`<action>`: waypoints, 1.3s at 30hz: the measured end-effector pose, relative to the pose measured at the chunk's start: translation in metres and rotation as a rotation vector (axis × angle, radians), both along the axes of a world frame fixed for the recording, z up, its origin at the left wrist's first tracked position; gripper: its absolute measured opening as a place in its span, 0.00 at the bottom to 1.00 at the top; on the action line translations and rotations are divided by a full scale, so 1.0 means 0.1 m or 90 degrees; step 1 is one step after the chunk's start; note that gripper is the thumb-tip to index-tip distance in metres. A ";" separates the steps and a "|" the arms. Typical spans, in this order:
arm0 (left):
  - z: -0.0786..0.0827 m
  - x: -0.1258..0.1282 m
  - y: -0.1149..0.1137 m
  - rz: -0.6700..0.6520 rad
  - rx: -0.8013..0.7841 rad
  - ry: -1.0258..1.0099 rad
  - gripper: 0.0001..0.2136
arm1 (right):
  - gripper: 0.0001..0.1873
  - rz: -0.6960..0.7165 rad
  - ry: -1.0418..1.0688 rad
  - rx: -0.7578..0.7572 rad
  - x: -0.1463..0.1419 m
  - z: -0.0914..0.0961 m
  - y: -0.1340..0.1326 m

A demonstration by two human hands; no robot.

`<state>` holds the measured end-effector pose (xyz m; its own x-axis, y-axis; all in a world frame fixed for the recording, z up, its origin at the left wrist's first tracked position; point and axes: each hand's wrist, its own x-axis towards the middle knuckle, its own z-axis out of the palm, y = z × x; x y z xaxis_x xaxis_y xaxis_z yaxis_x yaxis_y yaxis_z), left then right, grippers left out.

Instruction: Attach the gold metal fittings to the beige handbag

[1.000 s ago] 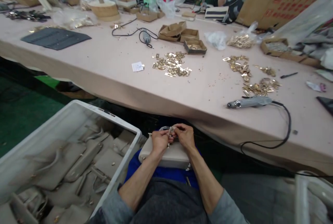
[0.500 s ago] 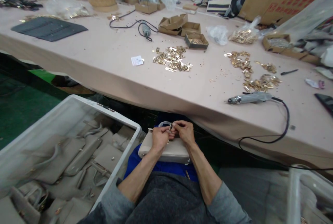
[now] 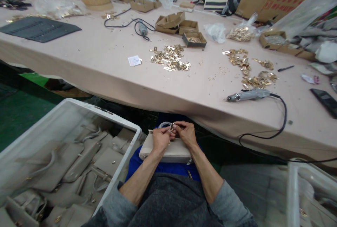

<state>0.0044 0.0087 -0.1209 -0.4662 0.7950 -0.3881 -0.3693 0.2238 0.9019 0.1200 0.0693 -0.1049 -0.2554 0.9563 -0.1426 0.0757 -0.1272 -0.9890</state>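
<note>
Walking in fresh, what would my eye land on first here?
The left hand and right hand pinch a small metal clasp over a beige handbag on the lap. Gold fittings lie scattered on the pink table ahead, and a white bin at the left holds more beige bags.

The bag looks like smooth, matt beige leather; its clasp is shiny metal. The fittings are glossy gold metal on a smooth, matt table. The crate is cloudy white plastic, the boxes matt brown cardboard.
</note>
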 end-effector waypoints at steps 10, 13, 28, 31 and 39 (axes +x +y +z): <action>0.02 0.00 0.00 0.009 0.014 -0.024 0.12 | 0.13 0.037 -0.062 0.125 0.05 -0.05 -0.01; -0.01 0.00 0.00 0.004 0.015 -0.019 0.12 | 0.12 0.030 -0.062 0.127 0.05 -0.05 -0.01; 0.09 0.02 -0.07 -0.120 0.006 0.285 0.15 | 0.16 0.089 0.015 0.071 0.12 -0.12 0.05; 0.14 0.05 -0.08 -0.133 0.002 0.440 0.15 | 0.15 0.099 -0.014 0.099 0.15 -0.11 0.05; 0.28 0.12 -0.08 -0.150 -0.029 0.616 0.13 | 0.12 0.094 -0.022 0.117 0.18 -0.05 0.03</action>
